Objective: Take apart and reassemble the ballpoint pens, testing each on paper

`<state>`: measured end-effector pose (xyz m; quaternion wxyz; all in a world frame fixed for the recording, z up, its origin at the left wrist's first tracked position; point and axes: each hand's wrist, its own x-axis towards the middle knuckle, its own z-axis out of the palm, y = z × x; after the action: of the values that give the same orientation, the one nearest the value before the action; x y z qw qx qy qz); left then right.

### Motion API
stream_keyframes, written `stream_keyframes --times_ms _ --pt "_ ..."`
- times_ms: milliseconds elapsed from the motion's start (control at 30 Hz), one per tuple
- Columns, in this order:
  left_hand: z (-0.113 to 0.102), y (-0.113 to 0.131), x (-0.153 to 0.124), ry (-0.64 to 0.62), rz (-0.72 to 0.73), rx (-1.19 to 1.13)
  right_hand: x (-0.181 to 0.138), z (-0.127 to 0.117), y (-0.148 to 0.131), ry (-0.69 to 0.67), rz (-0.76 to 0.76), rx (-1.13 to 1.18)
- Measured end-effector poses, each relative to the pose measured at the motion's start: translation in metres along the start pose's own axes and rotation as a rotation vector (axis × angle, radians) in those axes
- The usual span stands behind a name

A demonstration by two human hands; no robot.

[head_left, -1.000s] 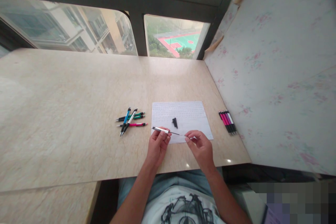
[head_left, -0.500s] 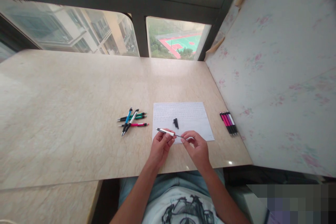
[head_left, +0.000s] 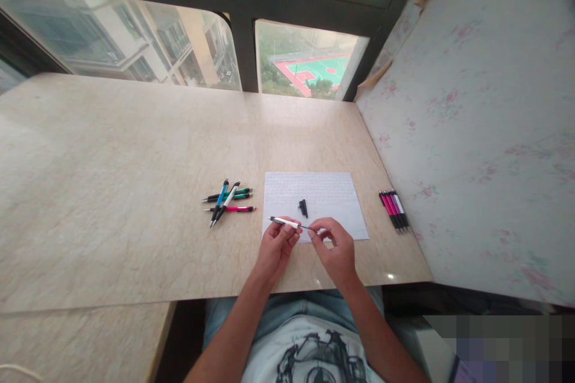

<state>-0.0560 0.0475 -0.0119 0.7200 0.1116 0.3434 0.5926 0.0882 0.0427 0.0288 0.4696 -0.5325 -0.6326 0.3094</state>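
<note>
White pen (head_left: 291,224) near paper's (head_left: 332,200) edge, wide counter (head_left: 121,191)

The beige tabletop (head_left: 135,191) carries 1 paper sheet (head_left: 335,203), 5 jumbled pens (head_left: 230,196) and a pen row (head_left: 393,211).

A dark-framed window (head_left: 246,54) stands behind the pale, marbled desk (head_left: 112,191). Through its lower panes show a building (head_left: 166,48) on the left and a sports court (head_left: 318,70) (green, edged in pinkish red) on the right. A wall (head_left: 494,131) with pink-flowered paper rises along the right side, and a pale cord (head_left: 20,367) curves at the bottom left.
</note>
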Motion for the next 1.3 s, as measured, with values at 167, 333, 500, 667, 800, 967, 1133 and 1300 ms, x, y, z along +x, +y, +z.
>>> stream_keyframes --times_ms 167,333,500,667,800,967,1133,1300 --pt "0.0 0.002 0.001 0.029 0.001 -0.067 0.004 -0.003 0.016 -0.082 0.009 -0.08" --pt "-0.001 0.002 0.003 0.037 0.003 -0.087 0.031 -0.004 0.038 -0.212 0.047 -0.421" --pt "-0.003 0.001 0.004 0.016 -0.006 -0.095 0.061 0.0 0.036 -0.446 0.038 -0.672" --pt "-0.002 0.002 0.003 0.033 -0.008 -0.087 0.071 0.003 0.032 -0.557 0.02 -0.788" --pt "-0.002 0.001 0.003 0.036 -0.01 -0.087 0.071 0.005 0.034 -0.571 0.014 -0.812" --pt "-0.001 0.002 0.003 0.033 -0.003 -0.091 0.065 0.0 0.04 -0.468 0.019 -0.762" --pt "0.0 0.003 0.003 0.043 0.007 -0.093 0.048 -0.011 0.044 -0.314 0.063 -0.718" --pt "0.0 0.002 0.004 0.043 0.009 -0.085 0.036 -0.004 0.034 -0.301 0.115 -0.768"
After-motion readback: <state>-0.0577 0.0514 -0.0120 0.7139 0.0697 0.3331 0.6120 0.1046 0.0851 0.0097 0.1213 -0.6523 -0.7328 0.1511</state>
